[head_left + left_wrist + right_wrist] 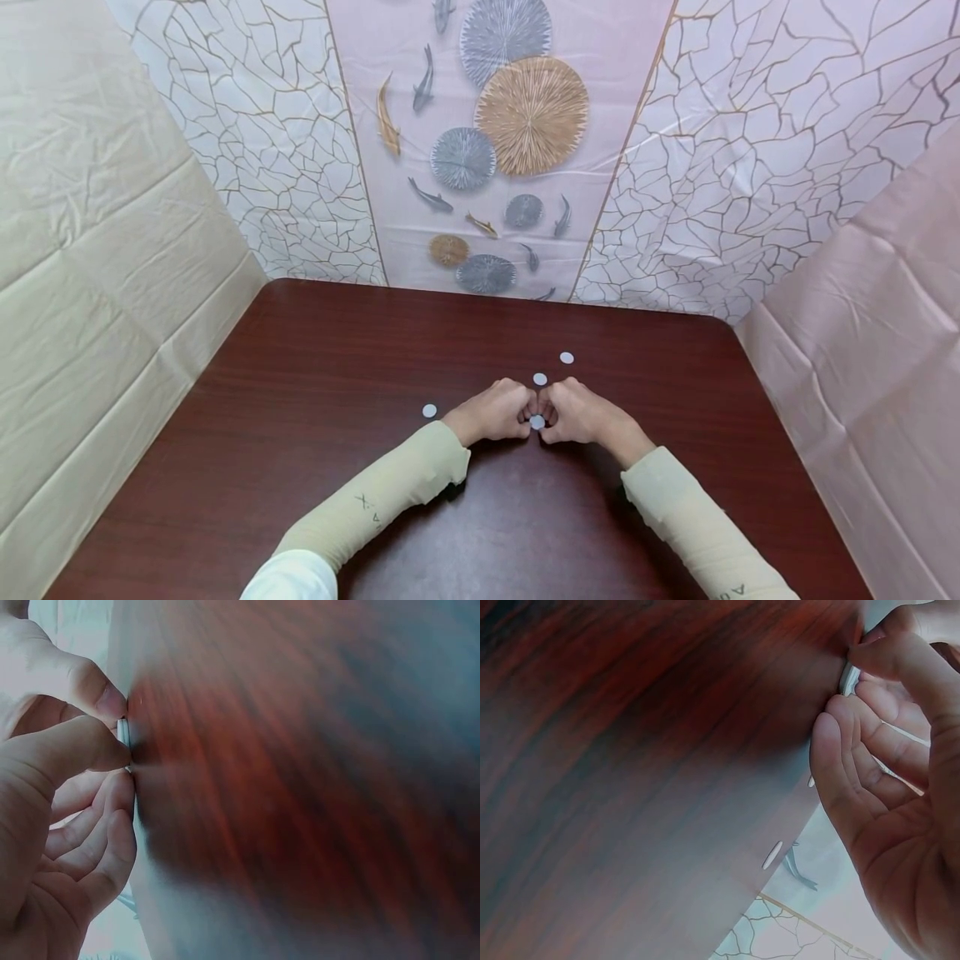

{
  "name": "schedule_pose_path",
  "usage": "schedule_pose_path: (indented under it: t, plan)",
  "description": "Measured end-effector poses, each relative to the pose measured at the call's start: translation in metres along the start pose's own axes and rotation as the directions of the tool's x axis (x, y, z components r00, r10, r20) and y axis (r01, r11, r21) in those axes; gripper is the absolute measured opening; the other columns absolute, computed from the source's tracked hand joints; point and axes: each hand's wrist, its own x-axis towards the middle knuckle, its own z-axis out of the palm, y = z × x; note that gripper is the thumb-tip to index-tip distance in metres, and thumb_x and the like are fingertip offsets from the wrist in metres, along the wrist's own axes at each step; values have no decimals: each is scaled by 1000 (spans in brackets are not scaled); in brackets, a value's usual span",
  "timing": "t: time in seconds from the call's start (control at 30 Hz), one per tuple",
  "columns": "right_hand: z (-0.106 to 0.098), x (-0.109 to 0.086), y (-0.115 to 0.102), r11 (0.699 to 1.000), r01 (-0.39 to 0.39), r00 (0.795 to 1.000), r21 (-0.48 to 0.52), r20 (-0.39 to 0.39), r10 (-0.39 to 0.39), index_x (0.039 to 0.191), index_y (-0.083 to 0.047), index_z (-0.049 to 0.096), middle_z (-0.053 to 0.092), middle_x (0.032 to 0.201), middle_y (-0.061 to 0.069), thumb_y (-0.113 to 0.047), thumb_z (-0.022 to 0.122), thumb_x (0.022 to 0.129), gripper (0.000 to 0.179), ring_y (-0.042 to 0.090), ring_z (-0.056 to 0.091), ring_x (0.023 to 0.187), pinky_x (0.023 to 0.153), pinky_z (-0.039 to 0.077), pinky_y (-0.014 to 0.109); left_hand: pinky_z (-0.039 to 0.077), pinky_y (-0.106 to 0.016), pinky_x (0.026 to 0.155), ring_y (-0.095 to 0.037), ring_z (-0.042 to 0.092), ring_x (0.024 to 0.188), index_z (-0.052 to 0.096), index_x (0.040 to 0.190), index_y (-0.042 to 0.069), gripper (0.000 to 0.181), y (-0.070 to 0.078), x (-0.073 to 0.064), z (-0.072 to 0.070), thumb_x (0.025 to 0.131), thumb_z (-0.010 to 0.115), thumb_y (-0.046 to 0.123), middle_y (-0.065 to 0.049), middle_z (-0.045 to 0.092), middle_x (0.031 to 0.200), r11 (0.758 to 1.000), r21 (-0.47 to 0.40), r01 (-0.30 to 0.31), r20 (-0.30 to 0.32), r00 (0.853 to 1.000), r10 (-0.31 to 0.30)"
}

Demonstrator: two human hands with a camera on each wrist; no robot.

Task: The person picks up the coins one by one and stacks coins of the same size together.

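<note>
Both hands meet over the table, right of the middle in the head view, with small white round discs [537, 422] between their fingertips. The left hand [501, 410] pinches them from the left, its thumb on the near side and its fingers curled. From the right, the right hand [583, 412] pinches the same discs. In the left wrist view, the edge of the discs [124, 732] seems to show two layers, close to the tabletop. Fingers partly cover the discs [849, 679] in the right wrist view, so their exact number is hidden.
Single white discs lie flat on the dark red wood table [337, 350]: one loose disc [429, 411] left of the hands, another disc [540, 378] just behind them, a further disc [567, 357] farther back right. Cloth-covered walls [862, 333] enclose the table's back and sides.
</note>
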Motion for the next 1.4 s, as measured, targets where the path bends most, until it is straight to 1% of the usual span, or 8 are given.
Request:
schedule_pose_path:
  t: [0.3, 0.43, 0.57, 0.77, 0.9, 1.0, 1.17, 1.4]
  plan:
    - [2, 0, -2, 1000, 9, 1000, -15, -22, -9, 85, -10, 72, 71, 75, -6, -11, 87, 74, 18, -3, 62, 68, 64, 53, 17, 50, -9, 73, 2, 67, 79, 76, 96, 11, 13, 1, -1, -1, 84, 80, 7, 4, 76, 89, 1000, -18, 5, 1, 1000, -5]
    - [2, 0, -3, 1000, 5, 1000, -18, -26, -5, 84, -11, 72, 71, 74, -5, -12, 87, 74, 18, -3, 62, 67, 64, 53, 18, 51, -9, 74, 1, 68, 81, 76, 99, 11, 15, 0, -1, -3, 85, 81, 8, 3, 76, 92, 999, -32, 10, 27, 1000, -9]
    - [3, 1, -3, 1000, -7, 1000, -24, -24, 6, 86, -11, 74, 72, 76, -5, -13, 86, 76, 16, -2, 62, 68, 64, 54, 19, 52, -11, 77, -1, 70, 85, 76, 102, 11, 17, -4, -2, -11, 86, 82, 10, 3, 77, 96, 1000, -22, 20, 71, 997, -18]
    - [3, 1, -3, 998, -25, 1000, -54, -17, 24, 87, -11, 75, 71, 77, -6, -15, 85, 77, 15, -2, 61, 69, 65, 53, 19, 56, -21, 87, -8, 72, 95, 75, 112, 7, 21, -15, 2, -26, 91, 78, 11, -1, 78, 103, 999, 16, 34, 108, 994, -36]
    - [3, 0, -3, 998, -29, 999, -61, -24, 28, 87, -11, 75, 71, 76, -6, -15, 86, 76, 15, -2, 62, 69, 65, 54, 19, 57, -25, 90, -12, 73, 98, 74, 113, 5, 21, -23, 9, -33, 93, 75, 11, -3, 78, 105, 999, 31, 26, 108, 994, -29]
    - [3, 0, -2, 998, -16, 1000, -61, -27, 14, 87, -11, 76, 71, 76, -7, -14, 85, 77, 14, -2, 61, 69, 65, 54, 19, 58, -27, 90, -13, 72, 98, 74, 113, 5, 21, -28, 17, -37, 93, 74, 11, -4, 78, 105, 999, 46, 26, 95, 995, -31]
    - [3, -1, -3, 998, 1, 999, -67, -42, -4, 86, -11, 76, 72, 75, -6, -14, 85, 76, 13, -3, 63, 69, 65, 54, 18, 58, -28, 88, -13, 71, 97, 74, 113, 5, 20, -35, 34, -37, 94, 74, 13, -4, 76, 104, 996, 90, 22, 75, 997, -29]
    - [5, -2, -2, 998, 15, 998, -59, -63, -19, 85, -12, 76, 74, 76, -5, -14, 86, 75, 15, 0, 66, 70, 65, 54, 18, 53, -27, 88, -14, 63, 97, 71, 113, 9, 21, -40, 54, -31, 95, 75, 19, -3, 69, 106, 994, 104, 11, 121, 992, -24]
